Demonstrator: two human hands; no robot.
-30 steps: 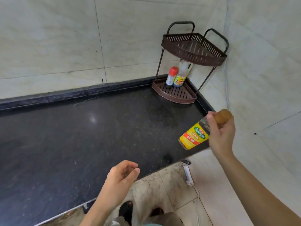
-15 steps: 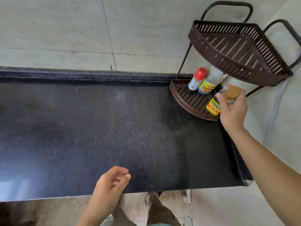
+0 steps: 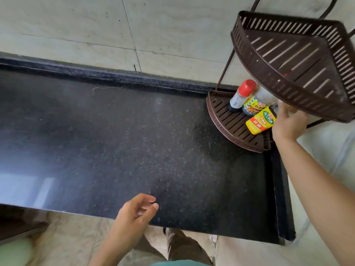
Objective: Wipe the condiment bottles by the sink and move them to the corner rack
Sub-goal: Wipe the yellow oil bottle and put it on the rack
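Note:
A brown two-tier corner rack [image 3: 226,121] stands in the counter's far right corner. On its lower shelf stand a small red-capped bottle [image 3: 242,94] and a dark bottle with a yellow label [image 3: 255,103]. My right hand [image 3: 288,121] grips the top of a yellow-labelled bottle [image 3: 260,120], held tilted over the lower shelf, its cap hidden under the upper shelf [image 3: 299,60]. My left hand [image 3: 134,214] hovers over the counter's front edge, fingers loosely curled, holding nothing.
The black speckled countertop [image 3: 124,150] stretches left from the rack, with a raised black lip along the pale tiled wall [image 3: 96,31]. My legs and the tiled floor show below the front edge.
My right hand carried the yellow-labelled bottle from beyond the counter's right end into the rack's lower shelf, beside the two bottles. The view moved closer to the rack. My left hand stayed low.

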